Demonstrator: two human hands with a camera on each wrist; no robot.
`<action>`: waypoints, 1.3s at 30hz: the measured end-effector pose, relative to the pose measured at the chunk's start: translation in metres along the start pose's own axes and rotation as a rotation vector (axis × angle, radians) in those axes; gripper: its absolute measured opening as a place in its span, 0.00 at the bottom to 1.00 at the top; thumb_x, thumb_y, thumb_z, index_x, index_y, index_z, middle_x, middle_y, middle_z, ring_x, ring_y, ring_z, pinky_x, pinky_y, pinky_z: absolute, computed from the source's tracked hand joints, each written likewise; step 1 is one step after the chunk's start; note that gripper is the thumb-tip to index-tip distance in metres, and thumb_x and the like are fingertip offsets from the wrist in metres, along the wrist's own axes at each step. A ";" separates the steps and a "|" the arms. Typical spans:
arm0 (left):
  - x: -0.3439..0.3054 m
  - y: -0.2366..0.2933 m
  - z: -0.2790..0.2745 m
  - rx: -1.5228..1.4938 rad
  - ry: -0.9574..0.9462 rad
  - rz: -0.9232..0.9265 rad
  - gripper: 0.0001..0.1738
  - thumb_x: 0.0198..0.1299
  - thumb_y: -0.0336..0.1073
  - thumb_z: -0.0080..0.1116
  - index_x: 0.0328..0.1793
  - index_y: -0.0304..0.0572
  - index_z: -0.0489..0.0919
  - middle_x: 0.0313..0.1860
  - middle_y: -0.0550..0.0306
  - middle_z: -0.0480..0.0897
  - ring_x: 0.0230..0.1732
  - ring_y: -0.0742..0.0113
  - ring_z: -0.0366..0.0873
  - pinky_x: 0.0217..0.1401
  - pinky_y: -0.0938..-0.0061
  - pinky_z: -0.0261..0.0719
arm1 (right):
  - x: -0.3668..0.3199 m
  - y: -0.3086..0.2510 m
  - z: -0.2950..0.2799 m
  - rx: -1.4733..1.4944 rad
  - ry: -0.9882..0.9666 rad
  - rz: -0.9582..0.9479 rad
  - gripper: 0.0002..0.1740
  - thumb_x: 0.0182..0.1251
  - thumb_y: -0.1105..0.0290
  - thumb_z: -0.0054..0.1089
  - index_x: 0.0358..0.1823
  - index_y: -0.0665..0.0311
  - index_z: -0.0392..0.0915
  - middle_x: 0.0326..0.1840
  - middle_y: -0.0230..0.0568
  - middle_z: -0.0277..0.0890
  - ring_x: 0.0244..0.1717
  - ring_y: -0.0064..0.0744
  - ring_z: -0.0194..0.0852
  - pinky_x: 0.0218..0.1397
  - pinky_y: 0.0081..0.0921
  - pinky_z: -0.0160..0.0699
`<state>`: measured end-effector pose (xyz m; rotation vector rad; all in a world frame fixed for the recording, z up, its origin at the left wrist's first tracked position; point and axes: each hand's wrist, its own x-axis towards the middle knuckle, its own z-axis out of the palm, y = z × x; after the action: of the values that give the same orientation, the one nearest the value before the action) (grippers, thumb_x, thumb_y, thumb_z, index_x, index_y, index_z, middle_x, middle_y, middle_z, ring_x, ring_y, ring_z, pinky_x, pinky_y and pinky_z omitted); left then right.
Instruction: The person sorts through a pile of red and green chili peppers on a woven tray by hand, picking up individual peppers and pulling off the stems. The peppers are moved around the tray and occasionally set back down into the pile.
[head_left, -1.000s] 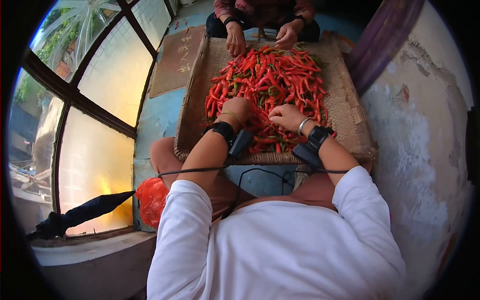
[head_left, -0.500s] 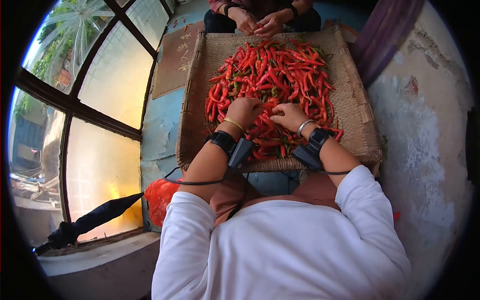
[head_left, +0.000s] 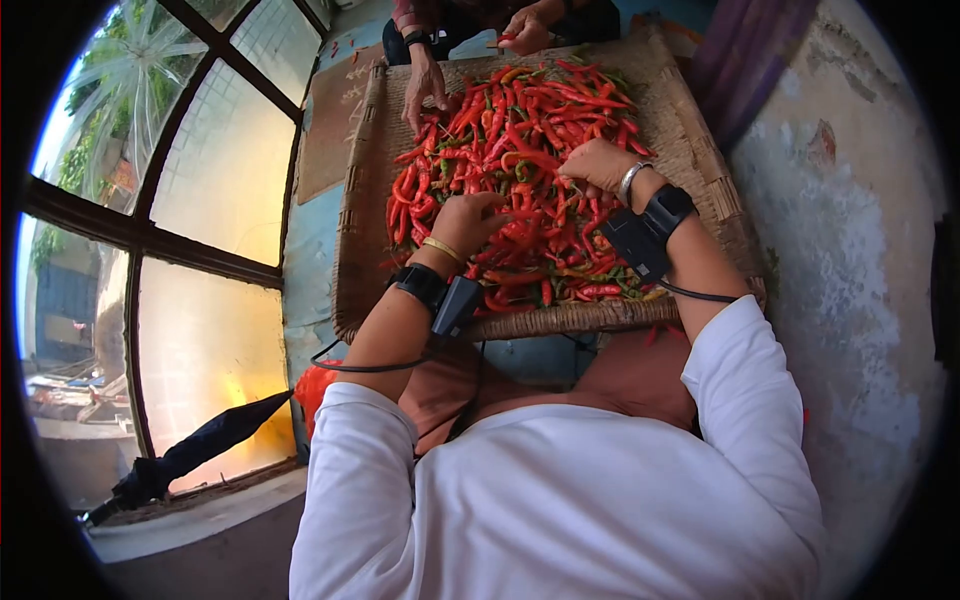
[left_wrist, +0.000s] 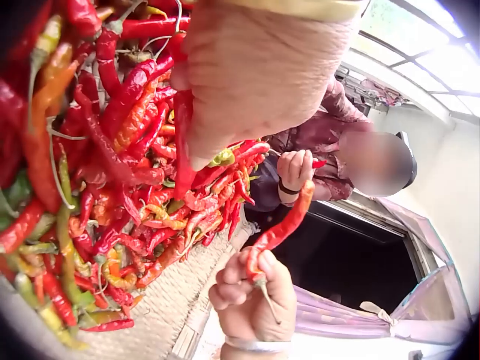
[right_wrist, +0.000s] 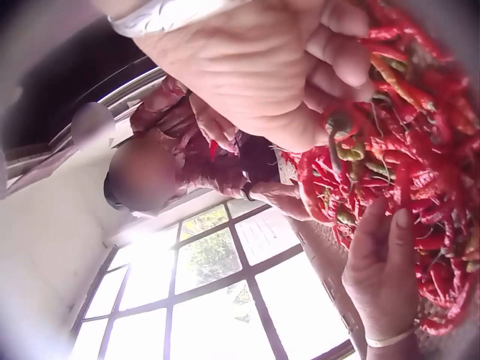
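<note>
Red chili peppers [head_left: 520, 120], with some green and orange ones, lie heaped in a woven tray [head_left: 705, 150]. My right hand [head_left: 600, 165] is raised over the right side of the heap. It pinches a curved red chili pepper [left_wrist: 285, 225] near its stem, with the tip pointing away, as the left wrist view shows. My left hand [head_left: 468, 222] is low over the near-left part of the heap. Its thumb and fingers hold a red chili pepper [left_wrist: 182, 142], partly hidden by the hand in the left wrist view.
Across the tray another person's one hand [head_left: 425, 90] reaches to the heap's far left, while the other hand [head_left: 527, 32] holds a red pepper. Windows [head_left: 210, 160] and a dark folded umbrella [head_left: 205, 445] are on the left. A worn wall [head_left: 840, 250] stands close on the right.
My right hand has moved up and right, away from my left hand, carrying a chili pepper. My left hand stays low over the heap. The other person's hands have parted, one reaching to the peppers.
</note>
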<state>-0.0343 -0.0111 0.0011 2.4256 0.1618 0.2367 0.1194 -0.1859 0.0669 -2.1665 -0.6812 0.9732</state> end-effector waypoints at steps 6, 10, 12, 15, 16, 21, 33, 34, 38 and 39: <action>-0.001 -0.003 0.005 0.093 -0.039 0.015 0.16 0.43 0.41 0.62 0.38 0.43 0.79 0.27 0.50 0.79 0.31 0.55 0.77 0.35 0.68 0.75 | 0.029 0.011 -0.040 0.994 0.269 -0.248 0.21 0.58 0.56 0.55 0.44 0.64 0.67 0.27 0.37 0.74 0.21 0.20 0.72 0.18 0.15 0.73; -0.002 -0.003 0.007 0.199 -0.083 0.105 0.15 0.43 0.42 0.61 0.37 0.45 0.79 0.29 0.51 0.78 0.32 0.55 0.77 0.36 0.67 0.75 | 0.033 0.035 -0.007 1.042 0.211 -0.168 0.18 0.61 0.63 0.51 0.48 0.66 0.67 0.27 0.35 0.74 0.22 0.21 0.73 0.19 0.14 0.71; -0.003 -0.008 0.012 0.248 -0.101 0.100 0.14 0.44 0.42 0.60 0.36 0.45 0.78 0.31 0.52 0.77 0.33 0.54 0.76 0.36 0.66 0.75 | 0.032 0.048 0.018 1.005 0.188 -0.123 0.17 0.60 0.62 0.51 0.44 0.68 0.70 0.26 0.35 0.74 0.20 0.20 0.72 0.16 0.16 0.69; 0.000 -0.008 0.011 0.301 -0.124 0.111 0.12 0.46 0.40 0.58 0.35 0.45 0.78 0.33 0.52 0.77 0.33 0.53 0.76 0.35 0.65 0.74 | 0.026 0.054 0.041 0.754 0.168 -0.093 0.15 0.60 0.62 0.51 0.42 0.66 0.72 0.25 0.34 0.74 0.20 0.20 0.72 0.17 0.17 0.68; -0.001 -0.005 0.011 0.305 -0.131 0.122 0.12 0.45 0.38 0.58 0.36 0.43 0.77 0.31 0.51 0.77 0.33 0.53 0.76 0.35 0.66 0.74 | 0.024 0.053 0.046 0.629 0.154 -0.092 0.15 0.60 0.62 0.51 0.42 0.66 0.73 0.25 0.33 0.74 0.20 0.21 0.72 0.17 0.17 0.68; 0.001 0.013 0.012 0.249 -0.008 0.136 0.09 0.48 0.39 0.56 0.33 0.43 0.76 0.27 0.52 0.77 0.30 0.53 0.76 0.32 0.64 0.74 | 0.009 0.045 0.059 0.312 0.073 -0.197 0.16 0.57 0.61 0.53 0.39 0.67 0.75 0.27 0.34 0.75 0.21 0.22 0.73 0.26 0.22 0.72; -0.004 0.008 -0.009 0.299 -0.120 0.112 0.12 0.45 0.42 0.59 0.31 0.42 0.77 0.22 0.49 0.76 0.28 0.52 0.75 0.30 0.63 0.72 | 0.009 0.026 0.066 0.287 -0.062 -0.214 0.13 0.61 0.63 0.49 0.36 0.67 0.75 0.19 0.31 0.72 0.16 0.18 0.68 0.18 0.17 0.67; -0.001 0.002 -0.013 0.298 -0.122 0.112 0.12 0.45 0.42 0.59 0.31 0.42 0.77 0.22 0.49 0.76 0.28 0.52 0.75 0.30 0.63 0.72 | 0.009 0.027 0.062 0.353 -0.038 -0.185 0.14 0.62 0.63 0.48 0.38 0.67 0.74 0.19 0.30 0.72 0.15 0.17 0.67 0.17 0.16 0.67; 0.013 -0.016 -0.038 0.134 -0.089 -0.067 0.16 0.48 0.44 0.60 0.25 0.36 0.77 0.17 0.51 0.73 0.21 0.63 0.73 0.27 0.69 0.70 | 0.021 0.043 0.048 0.625 0.230 -0.095 0.16 0.62 0.61 0.48 0.44 0.67 0.71 0.20 0.30 0.71 0.16 0.16 0.67 0.14 0.14 0.64; 0.021 -0.017 -0.049 0.019 -0.081 -0.141 0.17 0.49 0.44 0.60 0.28 0.35 0.77 0.19 0.51 0.75 0.21 0.64 0.74 0.25 0.71 0.70 | 0.021 0.045 0.046 0.599 0.242 -0.083 0.16 0.62 0.61 0.48 0.44 0.67 0.71 0.20 0.30 0.71 0.16 0.16 0.67 0.14 0.14 0.63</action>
<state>-0.0252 0.0360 0.0292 2.4256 0.2989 0.0736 0.1037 -0.1849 0.0013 -1.6712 -0.3057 0.7349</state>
